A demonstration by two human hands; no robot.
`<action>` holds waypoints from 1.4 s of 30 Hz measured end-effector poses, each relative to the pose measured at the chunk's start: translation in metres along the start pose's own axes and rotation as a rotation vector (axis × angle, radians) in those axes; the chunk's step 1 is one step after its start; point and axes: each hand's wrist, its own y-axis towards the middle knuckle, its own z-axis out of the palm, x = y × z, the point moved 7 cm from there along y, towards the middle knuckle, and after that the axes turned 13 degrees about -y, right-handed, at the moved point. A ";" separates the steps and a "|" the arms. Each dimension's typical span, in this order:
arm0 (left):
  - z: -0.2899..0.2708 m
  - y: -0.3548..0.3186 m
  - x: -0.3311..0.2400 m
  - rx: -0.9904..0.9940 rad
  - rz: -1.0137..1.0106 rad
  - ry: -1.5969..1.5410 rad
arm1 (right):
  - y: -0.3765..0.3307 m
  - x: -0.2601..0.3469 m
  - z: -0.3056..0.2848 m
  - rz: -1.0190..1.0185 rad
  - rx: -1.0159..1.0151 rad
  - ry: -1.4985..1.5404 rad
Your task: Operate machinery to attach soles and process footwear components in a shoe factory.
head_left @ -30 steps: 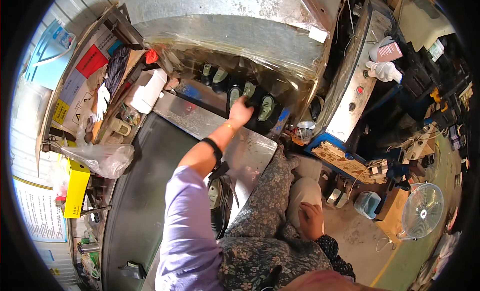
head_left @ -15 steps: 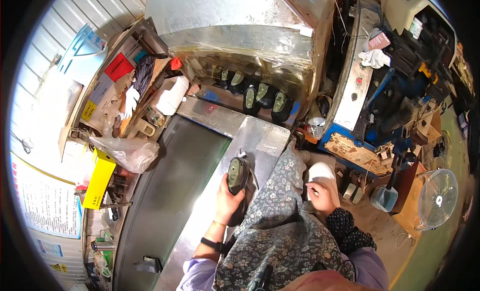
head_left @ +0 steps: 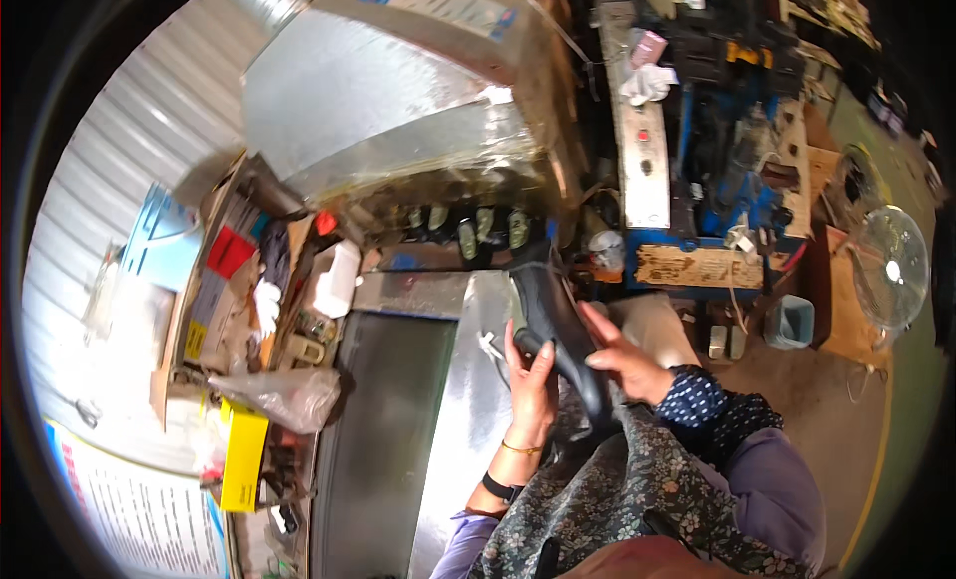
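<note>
A long, smooth black shoe is held tilted above my lap, blurred a little by motion. My left hand grips its left side, with the thumb laid along it and part of the fingers hidden behind. Close against the right side is my right hand, fingers apart and stretched toward the shoe; whether the fingertips touch it I cannot tell. Left of the shoe, a thin pale strap or lace shows over the metal tabletop.
A row of black shoes with greenish soles stands under the metal hood. Left of the dark conveyor belt are a plastic bag and a yellow box. To the right stand a blue machine, a bucket and a fan.
The shoe has been raised and moved right, turning from its greenish sole to its black side. My right hand has come up from my lap to beside it. The view has shifted.
</note>
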 end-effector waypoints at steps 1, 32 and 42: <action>0.016 0.002 0.009 0.023 -0.109 0.051 | -0.010 0.021 -0.012 -0.003 -0.019 -0.067; -0.047 -0.044 0.076 0.674 0.245 1.572 | -0.036 0.300 -0.340 0.083 -1.207 -1.951; -0.043 -0.047 0.081 0.681 0.288 1.603 | -0.041 0.292 -0.319 -0.082 -1.345 -2.117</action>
